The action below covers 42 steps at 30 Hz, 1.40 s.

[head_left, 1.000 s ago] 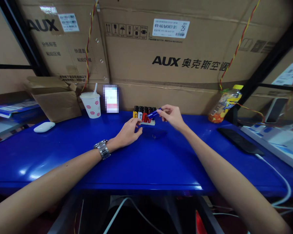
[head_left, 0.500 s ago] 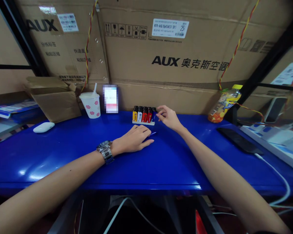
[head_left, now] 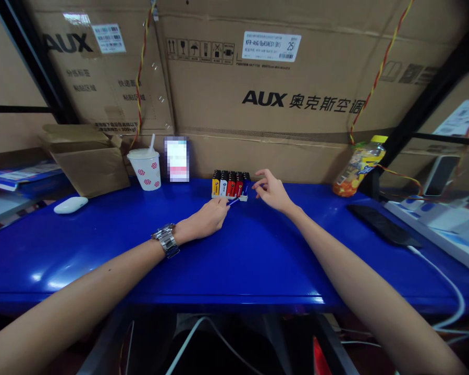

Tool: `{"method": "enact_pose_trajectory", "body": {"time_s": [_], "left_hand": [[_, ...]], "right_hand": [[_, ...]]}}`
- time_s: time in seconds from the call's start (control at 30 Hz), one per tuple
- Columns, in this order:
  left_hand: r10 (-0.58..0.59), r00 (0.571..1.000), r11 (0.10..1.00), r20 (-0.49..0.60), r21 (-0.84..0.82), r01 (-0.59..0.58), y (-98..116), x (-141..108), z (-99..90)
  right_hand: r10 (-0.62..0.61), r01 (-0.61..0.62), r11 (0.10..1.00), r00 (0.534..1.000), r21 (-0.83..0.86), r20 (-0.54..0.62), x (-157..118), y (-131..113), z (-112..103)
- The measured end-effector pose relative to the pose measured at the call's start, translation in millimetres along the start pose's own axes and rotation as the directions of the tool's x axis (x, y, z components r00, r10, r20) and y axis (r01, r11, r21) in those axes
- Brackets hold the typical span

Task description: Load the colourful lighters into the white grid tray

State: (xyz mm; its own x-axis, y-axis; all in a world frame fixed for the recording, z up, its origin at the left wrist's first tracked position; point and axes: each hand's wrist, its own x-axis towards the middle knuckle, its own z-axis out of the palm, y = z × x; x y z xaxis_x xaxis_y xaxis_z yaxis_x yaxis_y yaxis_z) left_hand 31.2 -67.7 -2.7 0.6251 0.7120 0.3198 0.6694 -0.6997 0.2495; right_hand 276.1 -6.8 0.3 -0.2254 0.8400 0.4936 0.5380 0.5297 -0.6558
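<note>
My left hand [head_left: 210,216], with a metal watch [head_left: 166,240] on its wrist, is closed on a slim blue pen-like thing [head_left: 233,202]. Its far end points at the front right of a white tray [head_left: 243,198]. Several lighters [head_left: 231,183] with black tops stand upright in rows in that tray; yellow, white, red and blue ones face me. Just right of the tray, my right hand [head_left: 271,192] is raised with its fingers bent and apart. Nothing shows between them, and they seem clear of the nearest blue lighter [head_left: 246,185].
Behind the blue table [head_left: 234,260] stands a large cardboard box [head_left: 305,67]. On the left are a paper cup [head_left: 145,169] with a straw, a lit phone [head_left: 177,159] and a white case [head_left: 71,204]. A drink bottle [head_left: 357,169] and a black phone [head_left: 381,225] on a cable lie right.
My left hand has closed on the slim blue thing from the table and lifted it towards the tray's front. My right hand has shifted slightly away from the lighters.
</note>
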Motion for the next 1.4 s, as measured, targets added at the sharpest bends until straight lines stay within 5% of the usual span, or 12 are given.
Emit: {"method": "enact_pose_trajectory", "body": {"time_s": [0.17, 0.3, 0.5, 0.97, 1.13, 1.23, 1.4], "left_hand": [[-0.233, 0.972, 0.930, -0.028, -0.298, 0.215, 1, 1, -6.1], [-0.336, 0.938, 0.877, -0.083, -0.392, 0.279, 7, 0, -11.3], [-0.381, 0.892, 0.898, -0.243, -0.325, 0.295, 16, -2, -17.6], [-0.411, 0.871, 0.889, -0.271, -0.330, 0.317, 13, -2, -13.4], [-0.394, 0.865, 0.900, -0.311, -0.323, 0.293, 10, -1, -12.2], [-0.388, 0.874, 0.908, -0.292, -0.285, 0.308, 9, 0, -10.2], [-0.322, 0.913, 0.931, -0.250, -0.262, 0.256, 12, -2, -6.8]], "right_hand": [[-0.022, 0.032, 0.989, 0.997, -0.144, 0.069, -2, 2, 0], [-0.021, 0.051, 0.975, 0.990, -0.218, 0.139, -3, -1, 1], [-0.007, 0.057, 0.964, 0.982, -0.260, 0.190, -3, -1, 2], [0.020, 0.051, 0.952, 0.973, -0.302, 0.230, -4, -6, 0], [0.053, -0.042, 0.911, 0.998, -0.411, 0.017, -8, -20, -2], [-0.015, 0.006, 0.960, 1.000, -0.279, -0.027, -12, -38, 3], [-0.150, 0.145, 0.989, 0.978, 0.039, 0.149, -17, -67, 29]]}}
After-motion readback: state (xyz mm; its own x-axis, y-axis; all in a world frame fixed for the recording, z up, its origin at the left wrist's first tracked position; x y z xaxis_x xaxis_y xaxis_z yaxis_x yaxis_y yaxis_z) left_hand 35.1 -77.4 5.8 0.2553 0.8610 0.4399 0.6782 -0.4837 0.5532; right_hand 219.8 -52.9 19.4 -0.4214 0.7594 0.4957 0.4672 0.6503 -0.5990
